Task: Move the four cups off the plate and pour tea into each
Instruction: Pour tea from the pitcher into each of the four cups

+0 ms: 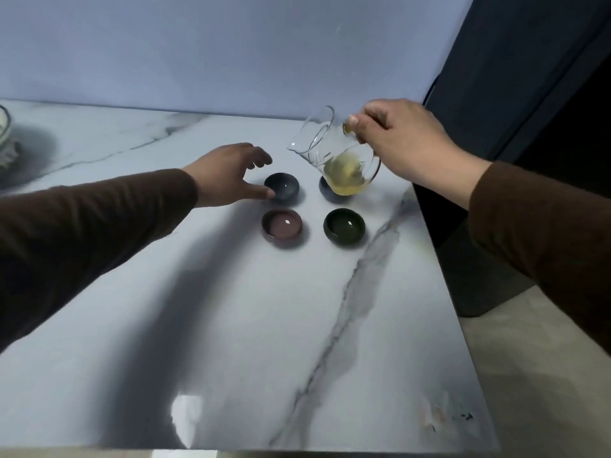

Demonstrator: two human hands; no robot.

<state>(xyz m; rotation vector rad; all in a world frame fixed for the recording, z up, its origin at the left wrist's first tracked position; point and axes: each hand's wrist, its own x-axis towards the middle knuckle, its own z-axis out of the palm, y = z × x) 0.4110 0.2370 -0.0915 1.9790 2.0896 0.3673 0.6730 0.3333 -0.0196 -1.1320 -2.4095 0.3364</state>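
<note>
Cups are set out in a two-by-two square on the marble desk [231, 325], well spaced so each can be filled on its own: a dark grey cup [282, 187], a pink cup [282, 225], a green cup [344, 226] and a fourth cup [325, 188] (half hidden behind the pitcher). The glass pitcher [337, 157] is tilted spout-left by the right hand [400, 140], its grip clamped on the handle, with tea pooled low. The left hand [231, 176] is spread open around the grey cup, thumb at its rim, seemingly to steady it.

Right hand [406, 143] tilting glass pitcher [334, 157] of tea above far-right cup [325, 188]; left hand [228, 175] touching far-left cup [282, 188] on marble table [231, 325].
</note>
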